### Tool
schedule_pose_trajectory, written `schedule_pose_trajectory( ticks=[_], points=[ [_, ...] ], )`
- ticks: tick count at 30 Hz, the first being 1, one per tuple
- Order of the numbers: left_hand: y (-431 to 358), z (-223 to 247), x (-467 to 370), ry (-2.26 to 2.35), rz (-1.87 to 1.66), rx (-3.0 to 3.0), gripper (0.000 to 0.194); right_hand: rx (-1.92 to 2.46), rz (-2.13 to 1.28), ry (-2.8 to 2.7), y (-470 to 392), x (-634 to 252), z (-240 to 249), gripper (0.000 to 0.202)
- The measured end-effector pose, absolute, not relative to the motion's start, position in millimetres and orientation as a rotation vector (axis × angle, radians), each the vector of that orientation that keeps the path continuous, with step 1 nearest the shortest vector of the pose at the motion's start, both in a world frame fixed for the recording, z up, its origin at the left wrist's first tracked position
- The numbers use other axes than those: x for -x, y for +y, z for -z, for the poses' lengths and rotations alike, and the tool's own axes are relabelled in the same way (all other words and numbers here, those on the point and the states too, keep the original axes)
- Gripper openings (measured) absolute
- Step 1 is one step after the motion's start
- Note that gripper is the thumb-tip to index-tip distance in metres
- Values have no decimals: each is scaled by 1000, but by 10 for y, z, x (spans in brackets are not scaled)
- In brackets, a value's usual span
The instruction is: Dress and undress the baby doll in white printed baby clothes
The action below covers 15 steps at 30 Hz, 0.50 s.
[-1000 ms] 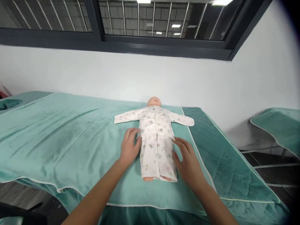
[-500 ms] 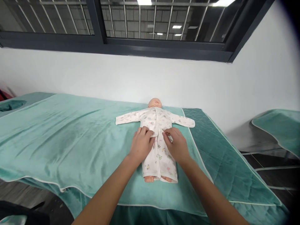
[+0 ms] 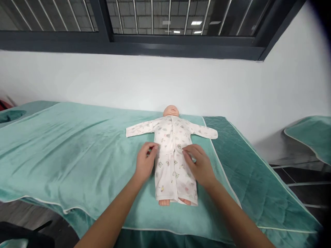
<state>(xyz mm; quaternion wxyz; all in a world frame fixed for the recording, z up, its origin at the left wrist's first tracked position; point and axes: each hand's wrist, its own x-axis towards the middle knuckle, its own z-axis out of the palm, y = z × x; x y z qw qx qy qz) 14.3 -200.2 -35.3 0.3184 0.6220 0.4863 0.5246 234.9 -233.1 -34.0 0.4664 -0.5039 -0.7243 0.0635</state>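
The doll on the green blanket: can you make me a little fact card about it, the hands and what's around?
Doll: on its back on the blanket, head toward the wall
Clothes: white, small printed pictures, long sleeves out to both sides
Feet: peeking out at the bottom hem
Left hand: fingertips at the clothes' left edge; can't tell if pinching
Right hand: fingertips at the clothes' front; can't tell if pinching
Up above: window with metal bars
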Motion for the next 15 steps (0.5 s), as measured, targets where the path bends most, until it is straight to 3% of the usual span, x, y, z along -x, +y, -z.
schedule_pose_trajectory(
  ticks=[6, 15],
  points=[
    [-1556, 433, -14, 1090, -1388, -872, 24, 1553, -468, -1245, -1731, -2687, 480, 33],
    [-1311, 284, -363, 964, -1135, -867, 48, 1684, -575, -1246, -1307, -2546, 559, 45]
  ],
)
